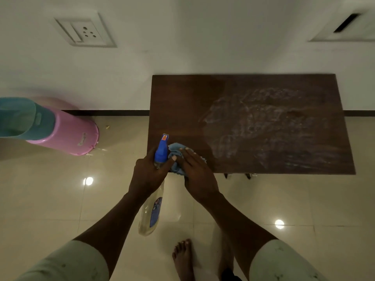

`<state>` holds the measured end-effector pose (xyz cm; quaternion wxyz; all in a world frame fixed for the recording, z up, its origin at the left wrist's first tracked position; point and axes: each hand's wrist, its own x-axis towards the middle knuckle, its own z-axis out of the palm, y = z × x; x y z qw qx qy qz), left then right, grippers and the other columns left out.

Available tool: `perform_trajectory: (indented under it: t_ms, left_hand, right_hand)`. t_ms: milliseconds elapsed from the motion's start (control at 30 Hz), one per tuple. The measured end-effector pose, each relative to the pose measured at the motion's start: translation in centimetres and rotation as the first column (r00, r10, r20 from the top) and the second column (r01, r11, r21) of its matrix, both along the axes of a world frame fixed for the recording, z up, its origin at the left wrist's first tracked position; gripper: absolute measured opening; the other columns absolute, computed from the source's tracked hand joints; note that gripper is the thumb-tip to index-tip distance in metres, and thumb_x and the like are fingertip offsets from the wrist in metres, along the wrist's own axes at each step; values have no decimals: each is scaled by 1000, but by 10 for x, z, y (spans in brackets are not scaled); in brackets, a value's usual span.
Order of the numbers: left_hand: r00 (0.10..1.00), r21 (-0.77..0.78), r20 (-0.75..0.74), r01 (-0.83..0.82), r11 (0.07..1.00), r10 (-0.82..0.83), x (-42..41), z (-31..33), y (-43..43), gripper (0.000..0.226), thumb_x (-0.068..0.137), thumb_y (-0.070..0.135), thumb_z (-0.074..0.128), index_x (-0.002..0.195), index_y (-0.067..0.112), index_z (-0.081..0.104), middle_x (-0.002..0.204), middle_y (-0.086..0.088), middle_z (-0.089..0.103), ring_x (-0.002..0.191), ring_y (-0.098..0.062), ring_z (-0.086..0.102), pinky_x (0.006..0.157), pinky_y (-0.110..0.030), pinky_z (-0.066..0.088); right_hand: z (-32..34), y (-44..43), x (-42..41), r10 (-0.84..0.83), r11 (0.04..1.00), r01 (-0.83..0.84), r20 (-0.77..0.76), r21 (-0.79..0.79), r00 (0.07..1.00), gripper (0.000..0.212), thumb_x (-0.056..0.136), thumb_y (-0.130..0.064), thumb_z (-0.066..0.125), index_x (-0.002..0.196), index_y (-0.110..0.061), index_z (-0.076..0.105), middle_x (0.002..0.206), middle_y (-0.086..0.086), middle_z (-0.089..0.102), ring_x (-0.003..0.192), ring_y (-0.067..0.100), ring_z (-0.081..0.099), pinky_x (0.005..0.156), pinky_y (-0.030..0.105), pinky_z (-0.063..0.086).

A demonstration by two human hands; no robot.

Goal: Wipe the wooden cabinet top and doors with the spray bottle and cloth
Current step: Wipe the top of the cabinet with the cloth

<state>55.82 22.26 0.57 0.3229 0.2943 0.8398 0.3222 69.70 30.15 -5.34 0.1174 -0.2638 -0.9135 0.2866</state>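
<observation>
The dark wooden cabinet top (263,126) lies below me against the white wall, with whitish wet streaks over its right half. My left hand (149,175) grips the neck of a clear spray bottle (152,209) with a blue trigger head, held just off the top's front left corner, nozzle pointing away. My right hand (197,171) presses flat on a crumpled blue cloth (175,154) at that same corner. The cabinet doors are hidden under the top; only small metal handles show at the front edge.
A pink bucket (71,134) with a teal one nested in it stands on the glossy tiled floor at left. A wall socket (85,32) sits above it. My bare foot (183,258) is on the tiles in front of the cabinet.
</observation>
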Motion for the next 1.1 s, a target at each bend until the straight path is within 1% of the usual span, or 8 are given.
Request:
perform_trajectory:
  t_ms: [133, 233, 333, 533, 700, 800, 933, 1100]
  left_hand:
    - [998, 24, 34, 57, 998, -57, 8, 7, 25, 27, 83, 42, 64, 104, 28, 52, 73, 10, 61, 63, -1, 62, 55, -10, 44]
    - [996, -7, 82, 37, 999, -37, 16, 13, 58, 29, 81, 47, 64, 100, 27, 53, 75, 7, 61, 67, -7, 61, 60, -18, 43]
    - [988, -37, 153, 23, 999, -17, 31, 21, 102, 28, 83, 46, 63, 101, 27, 53, 80, 6, 63, 73, -9, 62, 62, -20, 45]
    - [968, -18, 252, 0, 1000, 5, 52, 42, 182, 24, 83, 47, 63, 84, 25, 56, 70, 5, 64, 62, -9, 64, 57, -22, 50]
    - [980, -41, 199, 9, 999, -1, 54, 53, 214, 28, 81, 50, 63, 83, 23, 57, 70, 6, 64, 59, -5, 62, 54, -15, 45]
    - [969, -132, 247, 54, 990, -20, 50, 54, 209, 23, 83, 46, 63, 87, 24, 56, 77, 4, 64, 66, -8, 63, 56, -16, 43]
    - [905, -173, 421, 144, 974, -59, 51, 49, 176, 21, 85, 37, 65, 98, 23, 57, 81, 0, 64, 69, -12, 63, 62, -25, 50]
    - [871, -237, 489, 187, 953, -49, 64, 45, 132, 29, 85, 35, 64, 101, 13, 55, 77, -6, 61, 62, -12, 60, 59, -24, 52]
  right_hand:
    - [17, 29, 17, -236, 969, 230, -71, -87, 969, 49, 82, -7, 58, 131, -8, 53, 135, 14, 54, 128, 27, 48, 105, 44, 43]
    - [32, 79, 30, -518, 855, 508, -133, -100, 845, 55, 81, -1, 62, 135, -6, 48, 136, 18, 51, 126, 30, 49, 106, 36, 41]
    - [39, 147, 46, -675, 737, 665, -179, -117, 716, 55, 79, 8, 62, 132, 1, 52, 130, 23, 55, 120, 37, 53, 106, 38, 40]
    - [53, 233, 61, -696, 715, 690, -204, -114, 688, 53, 81, 9, 55, 132, -3, 53, 131, 15, 57, 119, 29, 55, 101, 20, 35]
    - [47, 256, 71, -727, 687, 702, -172, -187, 665, 52, 82, 8, 52, 133, -5, 53, 135, 12, 54, 123, 26, 53, 105, 25, 38]
    - [48, 264, 77, -749, 663, 720, -173, -207, 640, 52, 80, 8, 50, 131, -5, 54, 134, 13, 55, 121, 27, 54, 106, 29, 40]
    - [46, 270, 77, -760, 650, 740, -139, -175, 635, 53, 78, 7, 49, 129, -5, 56, 131, 12, 57, 118, 27, 56, 102, 27, 41]
    - [49, 270, 63, -778, 628, 751, -131, -204, 615, 51, 82, 6, 51, 132, -7, 55, 131, 12, 58, 118, 25, 56, 98, 14, 34]
